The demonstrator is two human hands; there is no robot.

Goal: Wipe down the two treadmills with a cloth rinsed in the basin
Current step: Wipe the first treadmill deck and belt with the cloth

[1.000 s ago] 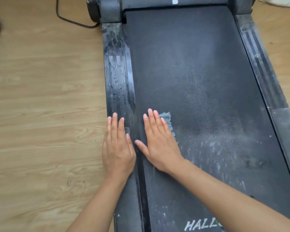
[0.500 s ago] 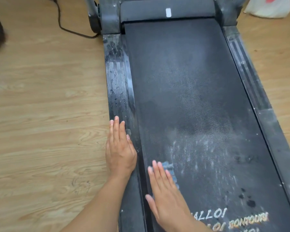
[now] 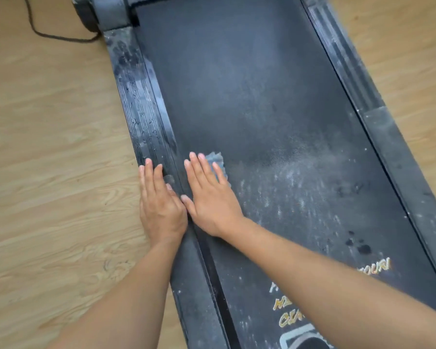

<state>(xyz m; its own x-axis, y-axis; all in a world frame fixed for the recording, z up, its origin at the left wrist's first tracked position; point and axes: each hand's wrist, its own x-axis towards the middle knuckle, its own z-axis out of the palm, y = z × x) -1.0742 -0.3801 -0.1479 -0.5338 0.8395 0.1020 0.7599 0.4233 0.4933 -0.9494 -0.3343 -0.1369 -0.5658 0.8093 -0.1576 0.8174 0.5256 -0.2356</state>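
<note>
One treadmill fills the view, its dusty black belt (image 3: 262,102) running away from me. My right hand (image 3: 209,197) lies flat on the belt near its left edge, pressing a small blue-grey cloth (image 3: 218,159) that sticks out past the fingertips. My left hand (image 3: 159,205) rests flat on the wet left side rail (image 3: 136,102), fingers together, beside the right hand. White streaks and dust cover the belt to the right of the cloth. No basin or second treadmill is in view.
Wooden floor (image 3: 48,172) lies on both sides. A black cable (image 3: 51,36) trails from the motor housing (image 3: 106,13) at the top left. The right side rail (image 3: 388,147) is dusty. Yellow lettering (image 3: 287,306) is printed on the near belt.
My right hand pulled the cloth back toward me along the belt, then pushed it forward again next to the left hand. The left hand stayed on the rail.
</note>
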